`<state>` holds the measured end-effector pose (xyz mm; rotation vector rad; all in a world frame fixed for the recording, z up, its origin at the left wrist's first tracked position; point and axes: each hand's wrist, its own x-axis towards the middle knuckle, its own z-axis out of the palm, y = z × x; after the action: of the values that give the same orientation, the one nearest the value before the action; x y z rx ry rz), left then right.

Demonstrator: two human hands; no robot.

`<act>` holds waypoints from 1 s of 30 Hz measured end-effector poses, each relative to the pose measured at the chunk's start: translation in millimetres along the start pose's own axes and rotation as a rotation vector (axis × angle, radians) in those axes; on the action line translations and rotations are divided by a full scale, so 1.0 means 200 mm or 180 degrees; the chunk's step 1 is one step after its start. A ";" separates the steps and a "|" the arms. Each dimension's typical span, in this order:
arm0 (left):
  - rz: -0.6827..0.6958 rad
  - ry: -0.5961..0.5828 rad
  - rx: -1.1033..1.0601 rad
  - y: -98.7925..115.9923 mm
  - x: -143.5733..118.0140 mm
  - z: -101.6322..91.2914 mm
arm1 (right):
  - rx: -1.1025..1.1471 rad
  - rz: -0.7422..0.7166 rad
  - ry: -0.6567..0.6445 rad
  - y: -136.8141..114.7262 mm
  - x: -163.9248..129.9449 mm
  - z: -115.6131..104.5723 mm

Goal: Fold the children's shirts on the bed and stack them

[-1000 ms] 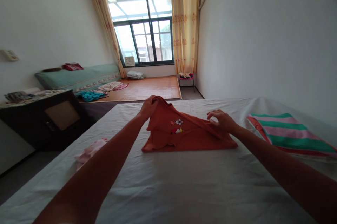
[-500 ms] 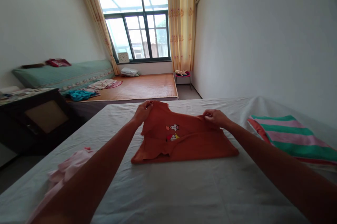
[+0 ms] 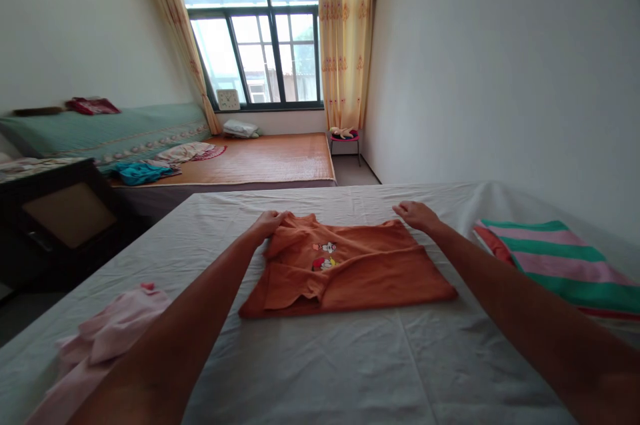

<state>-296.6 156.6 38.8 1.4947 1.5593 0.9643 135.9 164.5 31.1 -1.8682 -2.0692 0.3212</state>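
Observation:
An orange-brown shirt [image 3: 370, 272] with small cartoon figures on its front lies partly folded on the white sheet [image 3: 320, 372]. My left hand [image 3: 269, 224] is closed on the shirt's upper left edge, by the neckline. Beyond the far right corner of the shirt is my right hand [image 3: 417, 214]. Its fingers are curled together with no cloth visible in them, and the shirt's edge lies just below.
Folded striped cloth [image 3: 560, 255] in green and pink lies at the right. A crumpled pink garment [image 3: 117, 322] sits at the left, partly behind my forearm. Past the sheet stand a dark cabinet [image 3: 55, 225], a mat-covered bed [image 3: 270, 158] and a small stool [image 3: 345, 137].
The shirt's far edge has come down onto the sheet. My right hand has let go of it and moved slightly away. My left hand has lowered with its edge. The view has shifted slightly.

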 end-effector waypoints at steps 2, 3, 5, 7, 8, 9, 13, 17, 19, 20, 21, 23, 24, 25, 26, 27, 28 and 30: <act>-0.0178 -0.0209 0.0083 0.00 -0.02 -0.02 | 0.0018 0.0203 -0.0070 0.03 0.01 0.01; -0.0260 -0.0315 0.0130 0.01 -0.03 -0.03 | 0.0060 0.0263 -0.0153 0.04 0.01 0.02; -0.0345 -0.0513 0.0143 0.02 -0.04 -0.04 | 0.0231 0.0322 -0.0303 0.05 0.00 0.03; -0.0288 -0.0590 -0.0040 0.03 -0.04 -0.06 | 0.0613 0.0445 -0.0295 0.06 -0.01 0.04; -0.0245 -0.0582 -0.0185 0.03 -0.04 -0.06 | 0.0808 0.0514 -0.0233 0.07 -0.01 0.04; -0.0197 -0.0527 -0.0320 0.02 -0.03 -0.06 | 0.0960 0.0575 -0.0143 0.08 -0.01 0.04; -0.0070 0.0005 -0.0094 -0.03 0.01 -0.04 | 0.0927 0.0588 0.0228 0.12 0.00 0.04; 0.0037 0.0208 0.0181 -0.08 0.05 0.01 | 0.0795 0.0266 0.0447 0.10 0.01 0.06; 0.0077 0.0208 0.0169 -0.08 0.07 0.03 | 0.0839 -0.0058 0.0358 0.08 0.02 0.08; 0.0086 0.0191 0.0150 -0.08 0.08 0.03 | 0.0861 -0.0233 0.0259 0.07 0.02 0.08; 0.0087 0.0167 0.0122 -0.07 0.08 0.04 | 0.0876 -0.0392 0.0146 0.05 0.03 0.08; 0.0094 0.0105 0.0032 -0.05 0.08 0.05 | 0.0895 -0.0607 -0.0028 0.04 0.03 0.08; 0.0109 0.0078 -0.0023 -0.02 0.07 0.05 | 0.0909 -0.0654 -0.0064 0.03 0.03 0.07; 0.0155 0.0035 -0.0118 0.01 0.06 0.05 | 0.0928 -0.0663 -0.0064 0.03 0.02 0.06; 0.0237 -0.0041 -0.0261 0.04 0.03 0.04 | 0.0945 -0.0651 -0.0043 0.03 0.01 0.04; 0.0353 -0.0156 -0.0433 0.08 -0.01 0.03 | 0.0983 -0.0642 -0.0009 0.03 -0.01 0.02; 0.0491 -0.0306 -0.0594 0.13 -0.06 0.01 | 0.1059 -0.0645 0.0045 0.04 -0.04 0.00; 0.0759 -0.0659 -0.0717 0.21 -0.20 -0.03 | 0.1323 -0.0706 0.0180 0.06 -0.12 -0.04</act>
<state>-284.0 118.8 80.2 1.5859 1.1060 1.0441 151.1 140.8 31.1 -1.3779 -1.9638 0.5823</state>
